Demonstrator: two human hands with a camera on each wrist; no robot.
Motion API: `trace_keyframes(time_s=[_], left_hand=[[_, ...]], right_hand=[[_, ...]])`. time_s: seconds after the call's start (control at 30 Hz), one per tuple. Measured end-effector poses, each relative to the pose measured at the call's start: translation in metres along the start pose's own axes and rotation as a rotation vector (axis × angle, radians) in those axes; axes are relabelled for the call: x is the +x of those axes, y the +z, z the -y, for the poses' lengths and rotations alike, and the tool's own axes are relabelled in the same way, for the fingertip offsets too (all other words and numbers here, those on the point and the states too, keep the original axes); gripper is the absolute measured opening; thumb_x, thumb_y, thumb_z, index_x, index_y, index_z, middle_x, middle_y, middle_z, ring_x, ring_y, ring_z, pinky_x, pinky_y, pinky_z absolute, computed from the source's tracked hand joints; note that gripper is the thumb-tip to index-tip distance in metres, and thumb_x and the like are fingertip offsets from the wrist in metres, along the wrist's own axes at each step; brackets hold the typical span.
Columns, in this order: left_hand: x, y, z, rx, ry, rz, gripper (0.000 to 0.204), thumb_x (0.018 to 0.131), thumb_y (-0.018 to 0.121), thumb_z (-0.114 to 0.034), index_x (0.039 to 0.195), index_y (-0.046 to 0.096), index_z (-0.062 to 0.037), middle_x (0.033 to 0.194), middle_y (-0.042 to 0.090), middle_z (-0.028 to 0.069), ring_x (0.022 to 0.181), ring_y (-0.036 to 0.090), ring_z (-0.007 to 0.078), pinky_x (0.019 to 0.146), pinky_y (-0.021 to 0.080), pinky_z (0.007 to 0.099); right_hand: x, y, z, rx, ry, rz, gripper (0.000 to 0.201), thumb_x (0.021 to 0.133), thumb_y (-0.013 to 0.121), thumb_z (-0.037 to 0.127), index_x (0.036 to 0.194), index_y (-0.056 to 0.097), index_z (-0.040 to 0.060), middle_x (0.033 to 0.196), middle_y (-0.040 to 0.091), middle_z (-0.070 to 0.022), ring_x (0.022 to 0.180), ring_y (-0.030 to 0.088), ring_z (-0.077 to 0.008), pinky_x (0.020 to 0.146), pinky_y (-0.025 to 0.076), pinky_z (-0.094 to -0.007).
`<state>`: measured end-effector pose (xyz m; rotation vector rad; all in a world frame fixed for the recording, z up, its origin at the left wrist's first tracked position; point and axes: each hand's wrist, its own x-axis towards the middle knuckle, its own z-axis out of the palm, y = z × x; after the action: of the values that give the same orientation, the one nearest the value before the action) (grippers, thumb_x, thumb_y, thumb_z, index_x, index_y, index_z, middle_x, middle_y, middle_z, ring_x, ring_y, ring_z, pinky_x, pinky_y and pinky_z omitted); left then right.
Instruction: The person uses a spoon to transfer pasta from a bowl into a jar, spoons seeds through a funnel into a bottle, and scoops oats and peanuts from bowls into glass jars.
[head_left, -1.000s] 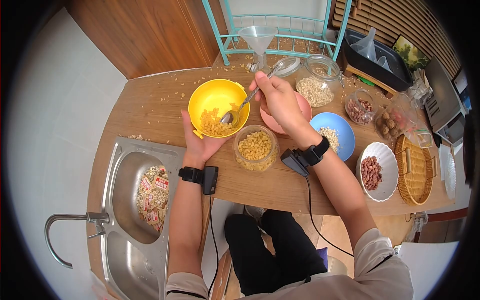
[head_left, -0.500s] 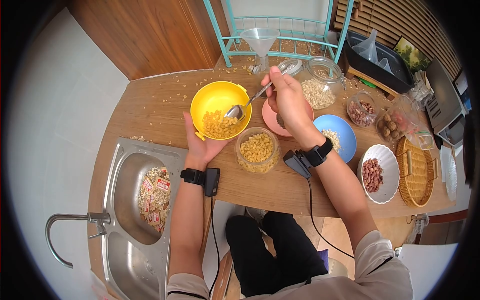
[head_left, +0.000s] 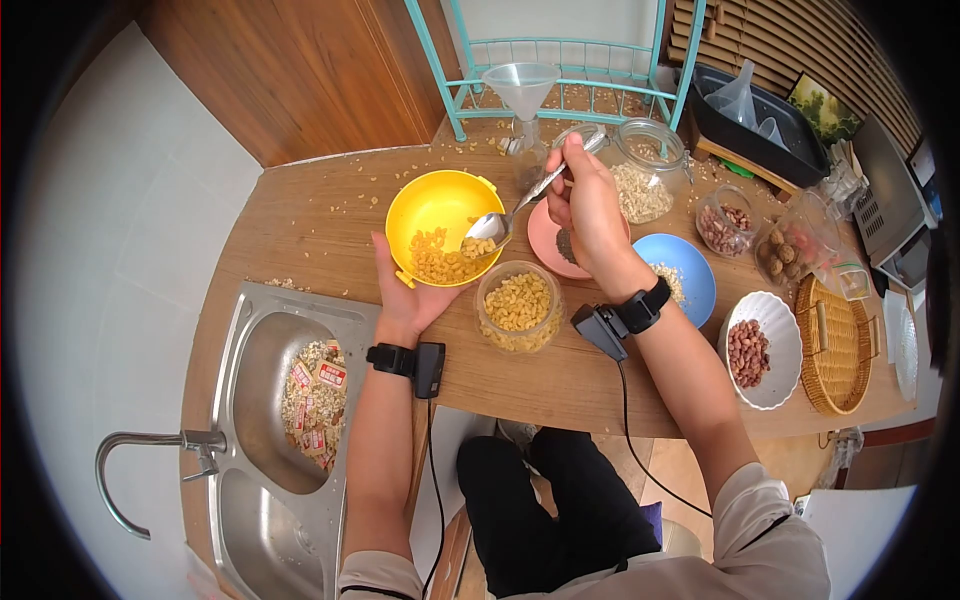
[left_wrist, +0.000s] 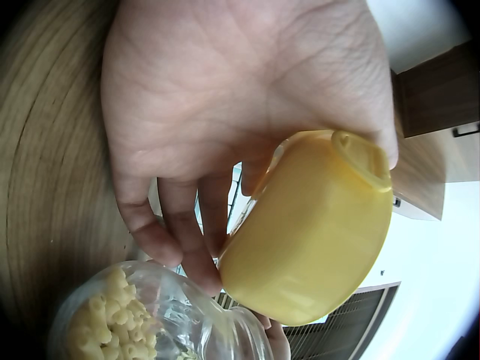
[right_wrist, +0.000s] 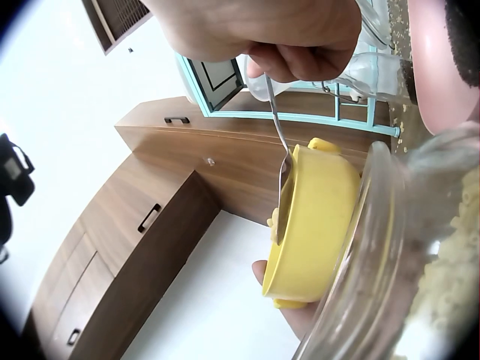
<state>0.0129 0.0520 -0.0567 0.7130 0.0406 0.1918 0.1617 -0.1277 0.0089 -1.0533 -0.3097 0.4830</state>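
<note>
My left hand (head_left: pixel 410 300) holds the yellow bowl (head_left: pixel 425 200) from below and the side, thumb at its left rim; in the left wrist view the fingers (left_wrist: pixel 196 247) curve along the bowl's outside (left_wrist: pixel 307 232). Macaroni (head_left: pixel 440 262) lies in the bowl's lower part. My right hand (head_left: pixel 592 205) pinches the handle of a metal spoon (head_left: pixel 506 220), whose head carries some macaroni at the bowl's right rim. Just below and right of the bowl stands an open clear jar of macaroni (head_left: pixel 519 306). The right wrist view shows the spoon (right_wrist: pixel 284 176) against the tilted bowl (right_wrist: pixel 319 225).
A pink plate (head_left: pixel 545 235), a blue plate (head_left: pixel 690 275) with oats and a white bowl of peanuts (head_left: pixel 783 345) stand to the right, with a wicker basket (head_left: pixel 835 350) beyond. Behind are a funnel (head_left: pixel 521 90), oat jar (head_left: pixel 643 190) and teal rack (head_left: pixel 560 95). A sink (head_left: pixel 285 490) is left.
The spoon's head has risen from the macaroni in the bowl to its right rim, with pieces on it. My right hand has moved right.
</note>
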Motion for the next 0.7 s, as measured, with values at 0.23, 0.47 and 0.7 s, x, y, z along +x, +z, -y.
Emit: trace_keyframes(time_s=[0.23, 0.47, 0.7], left_hand=[[0.0, 0.0024, -0.0005, -0.001, -0.002, -0.013, 0.105, 0.078, 0.036, -0.089, 0.152, 0.029, -0.0153, 0.155, 0.031, 0.0152, 0.142, 0.031, 0.035, 0.114, 0.026, 0.0592], [-0.0002, 0.0031, 0.0008, -0.016, -0.009, -0.043, 0.103, 0.078, 0.036, -0.089, 0.151, 0.032, -0.0166, 0.154, 0.034, 0.013, 0.14, 0.035, 0.0316, 0.114, 0.027, 0.0562], [-0.0008, 0.0035, 0.0005, -0.002, 0.004, -0.037, 0.103, 0.078, 0.036, -0.089, 0.151, 0.031, -0.0169, 0.154, 0.034, 0.0135, 0.141, 0.033, 0.033, 0.114, 0.026, 0.0591]], right_hand=[[0.0042, -0.0041, 0.0, 0.08, 0.008, -0.011, 0.041, 0.105, 0.041, 0.042, 0.08, 0.05, 0.0107, 0.062, 0.033, 0.0045, 0.048, 0.026, -0.0063, 0.044, 0.019, -0.0234], [0.0036, -0.0061, 0.0, 0.063, 0.012, -0.008, 0.044, 0.104, 0.041, 0.044, 0.075, 0.049, 0.0117, 0.057, 0.029, 0.0061, 0.048, 0.026, -0.0066, 0.045, 0.019, -0.024], [-0.0018, 0.0015, 0.0059, -0.146, -0.076, -0.051, 0.051, 0.104, 0.042, 0.046, 0.067, 0.047, 0.0112, 0.058, 0.036, 0.0052, 0.051, 0.031, -0.0061, 0.047, 0.023, -0.024]])
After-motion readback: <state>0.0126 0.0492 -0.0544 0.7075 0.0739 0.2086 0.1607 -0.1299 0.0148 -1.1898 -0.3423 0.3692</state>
